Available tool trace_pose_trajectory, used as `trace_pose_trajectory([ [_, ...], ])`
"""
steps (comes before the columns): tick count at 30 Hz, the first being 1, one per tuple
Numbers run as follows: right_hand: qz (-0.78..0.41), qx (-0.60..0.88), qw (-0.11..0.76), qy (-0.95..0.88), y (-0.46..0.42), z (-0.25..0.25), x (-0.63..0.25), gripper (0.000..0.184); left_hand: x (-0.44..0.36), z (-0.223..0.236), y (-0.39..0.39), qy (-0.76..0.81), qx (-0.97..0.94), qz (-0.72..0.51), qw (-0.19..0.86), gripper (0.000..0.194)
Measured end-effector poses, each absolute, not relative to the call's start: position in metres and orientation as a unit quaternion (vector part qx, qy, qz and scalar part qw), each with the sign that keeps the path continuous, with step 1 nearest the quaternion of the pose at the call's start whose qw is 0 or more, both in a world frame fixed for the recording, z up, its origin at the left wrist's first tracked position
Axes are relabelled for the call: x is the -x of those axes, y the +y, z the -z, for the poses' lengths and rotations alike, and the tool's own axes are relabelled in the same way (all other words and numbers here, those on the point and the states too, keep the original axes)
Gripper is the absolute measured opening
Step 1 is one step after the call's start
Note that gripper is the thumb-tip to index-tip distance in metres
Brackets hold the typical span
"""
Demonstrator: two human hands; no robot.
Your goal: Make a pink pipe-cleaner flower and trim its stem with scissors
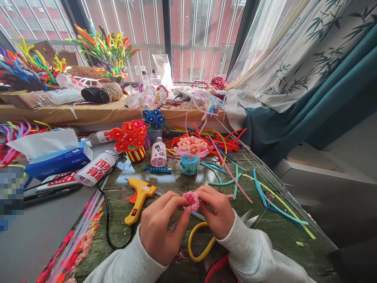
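Observation:
Between my two hands is a small pink pipe-cleaner flower [191,201], held just above the dark wooden table. My left hand [165,224] pinches its left edge with thumb and forefinger. On the opposite edge, my right hand [216,210] closes its fingertips on the petals. Under my right wrist lie scissors [198,241] with a yellow and a red handle loop, their blades [250,220] poking out to the right. A yellow hot glue gun [140,200] rests left of my left hand. Beyond the hands stands a blue pot of pink flowers [190,165].
Red flowers in a striped pot [136,154], blue flowers [153,119] and a bottle [158,152] stand farther back. Loose pipe cleaners [235,181] spread to the right. A tissue box [59,159] is at left. The glue gun's black cord [107,224] loops beside it.

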State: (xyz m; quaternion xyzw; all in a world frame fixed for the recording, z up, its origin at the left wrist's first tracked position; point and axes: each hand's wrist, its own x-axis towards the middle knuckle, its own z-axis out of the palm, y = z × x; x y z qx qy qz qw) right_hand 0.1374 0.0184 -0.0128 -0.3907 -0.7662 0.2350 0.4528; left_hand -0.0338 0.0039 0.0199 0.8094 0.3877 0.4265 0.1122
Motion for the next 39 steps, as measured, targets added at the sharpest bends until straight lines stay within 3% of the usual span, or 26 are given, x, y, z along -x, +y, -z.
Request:
trace_pose_trajectory([
  [8,-0.174,0.395,0.431,-0.793,0.02,0.015,-0.137,0.042,0.032,-0.02,0.004,0.384,-0.81,-0.416,0.155,0.006],
  [18,-0.253,0.392,0.46,-0.756,0.02,0.009,-0.139,0.031,0.039,-0.026,0.009,0.413,-0.791,-0.407,0.194,0.012],
  [22,-0.248,0.393,0.454,-0.76,0.02,0.008,-0.139,0.034,0.04,-0.027,0.01,0.412,-0.785,-0.405,0.222,0.017],
  [29,-0.243,0.394,0.435,-0.772,0.017,0.006,-0.139,0.024,0.046,-0.031,0.013,0.423,-0.782,-0.382,0.251,0.018],
  [39,-0.25,0.413,0.417,-0.77,0.015,0.008,-0.135,0.02,0.044,-0.028,0.014,0.445,-0.79,-0.35,0.236,0.02],
])
